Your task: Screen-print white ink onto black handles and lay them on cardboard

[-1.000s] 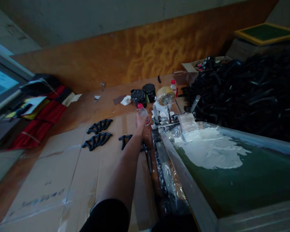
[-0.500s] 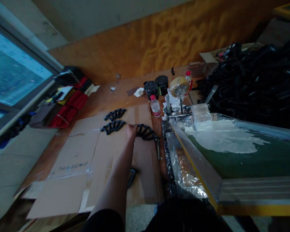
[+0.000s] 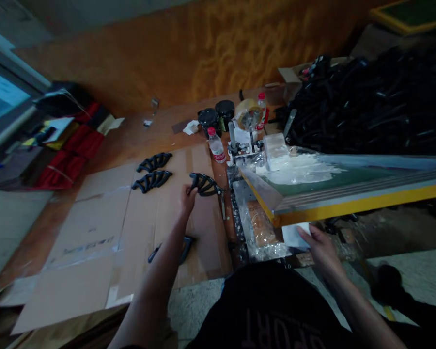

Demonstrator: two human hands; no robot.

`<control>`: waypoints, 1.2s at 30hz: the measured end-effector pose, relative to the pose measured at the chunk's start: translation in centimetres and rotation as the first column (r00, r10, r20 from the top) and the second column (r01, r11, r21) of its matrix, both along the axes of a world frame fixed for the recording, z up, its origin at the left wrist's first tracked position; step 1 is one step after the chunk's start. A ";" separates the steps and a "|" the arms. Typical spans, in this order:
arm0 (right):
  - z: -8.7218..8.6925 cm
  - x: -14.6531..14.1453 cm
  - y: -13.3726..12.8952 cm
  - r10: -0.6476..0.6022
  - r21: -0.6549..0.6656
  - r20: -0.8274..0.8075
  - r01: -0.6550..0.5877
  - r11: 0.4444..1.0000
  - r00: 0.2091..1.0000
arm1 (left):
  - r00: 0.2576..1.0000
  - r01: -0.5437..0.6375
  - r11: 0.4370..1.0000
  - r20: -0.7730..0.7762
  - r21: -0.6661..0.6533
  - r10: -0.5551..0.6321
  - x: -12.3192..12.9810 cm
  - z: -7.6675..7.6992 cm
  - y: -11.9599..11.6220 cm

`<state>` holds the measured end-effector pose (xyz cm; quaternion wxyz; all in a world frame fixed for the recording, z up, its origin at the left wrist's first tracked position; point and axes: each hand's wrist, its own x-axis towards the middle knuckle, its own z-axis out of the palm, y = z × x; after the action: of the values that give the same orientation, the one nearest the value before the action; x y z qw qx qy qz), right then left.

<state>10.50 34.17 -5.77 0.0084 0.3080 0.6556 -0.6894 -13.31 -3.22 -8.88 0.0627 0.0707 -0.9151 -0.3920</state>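
My left hand (image 3: 188, 198) is closed at the left end of a black, curved, slatted piece (image 3: 206, 185) lying on flattened cardboard (image 3: 141, 213). Two similar black pieces (image 3: 152, 181) lie to the left of it. Another dark piece (image 3: 186, 249) is partly hidden behind my left forearm. My right hand (image 3: 322, 247) pinches a white sheet (image 3: 295, 236) between thumb and fingers, just under the near edge of a yellow-edged screen frame (image 3: 312, 212). White paste (image 3: 305, 168) is spread over the green mesh, with a pale block-like squeegee (image 3: 275, 151) standing in it.
A red-capped bottle (image 3: 216, 145), black tubs (image 3: 208, 121) and a tape roll (image 3: 247, 114) stand behind the cardboard. A large heap of black pieces (image 3: 366, 106) fills the right. Red bundles (image 3: 63, 167) sit by the window. Clear plastic film (image 3: 263, 242) covers the surface below the frame.
My right hand has come into view with the white sheet. The screen frame's near edge appears higher. My left hand stays at the black piece's left end. The view has shifted right.
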 end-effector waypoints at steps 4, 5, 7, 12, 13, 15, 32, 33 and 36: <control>-0.3 -1.9 -0.8 0.217 0.416 -0.029 -0.186 0.890 0.976 | 0.910 0.415 0.910 0.027 -0.018 -0.414 10.6 0.6 5.1; -0.1 -2.5 -1.3 0.275 0.499 -0.023 -0.228 0.836 0.961 | 0.876 0.483 0.874 0.016 -0.050 -0.483 13.0 0.5 6.4; 0.2 -3.3 -2.4 0.393 0.627 -0.038 -0.284 0.726 0.919 | 0.813 0.576 0.807 -0.008 -0.130 -0.582 16.6 0.2 8.5; -1.0 -4.5 -4.7 0.665 0.840 -0.121 -0.281 0.464 0.737 | 0.769 0.606 0.737 -0.018 -0.298 -0.639 19.4 -0.8 10.7; -1.6 -4.6 -5.1 0.705 0.864 -0.106 -0.285 0.414 0.701 | 0.767 0.605 0.730 -0.012 -0.319 -0.641 19.4 -0.8 10.7; -2.8 -4.8 -5.7 0.781 0.894 -0.052 -0.320 0.315 0.623 | 0.754 0.617 0.706 0.005 -0.348 -0.657 19.3 -0.8 10.8; -4.0 -4.1 -5.3 0.889 0.887 0.148 -0.455 0.074 0.432 | 0.739 0.656 0.679 0.094 -0.330 -0.667 19.2 -0.1 11.0; -3.9 -4.2 -5.5 0.888 0.886 0.147 -0.456 0.077 0.435 | 0.739 0.655 0.681 0.092 -0.327 -0.667 19.2 -0.1 11.0; -3.9 -3.7 -5.2 0.903 0.882 0.139 -0.465 0.073 0.406 | 0.743 0.650 0.682 0.089 -0.337 -0.664 19.3 -0.3 10.9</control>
<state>6.77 28.99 -9.65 0.0481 -0.2657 0.9328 -0.2385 5.96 7.64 -9.23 -0.0520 -0.2818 -0.9319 -0.2224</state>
